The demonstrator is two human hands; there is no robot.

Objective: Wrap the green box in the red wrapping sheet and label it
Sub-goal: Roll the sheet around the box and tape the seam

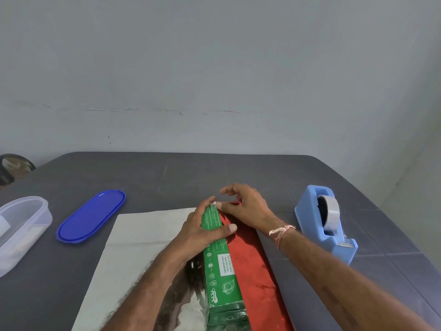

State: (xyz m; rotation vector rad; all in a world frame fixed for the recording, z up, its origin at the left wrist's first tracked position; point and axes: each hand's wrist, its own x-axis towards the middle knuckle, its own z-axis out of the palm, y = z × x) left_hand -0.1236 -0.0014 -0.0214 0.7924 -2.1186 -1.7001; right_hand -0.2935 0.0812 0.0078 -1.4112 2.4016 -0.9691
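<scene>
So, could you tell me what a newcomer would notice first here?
The long green box lies mid-table on the wrapping sheet, whose red side folds up along its right. The left hand grips the box near its far end while the right hand pinches the sheet's edge there. A blue tape dispenser sits to the right, a blue lid to the left.

A: The long green cardboard box (220, 271) at lower centre carries white print.
B: The shiny red wrapping sheet (253, 263) shows silvery white at lower left; the oval plastic lid (91, 216) is plain deep blue.
</scene>
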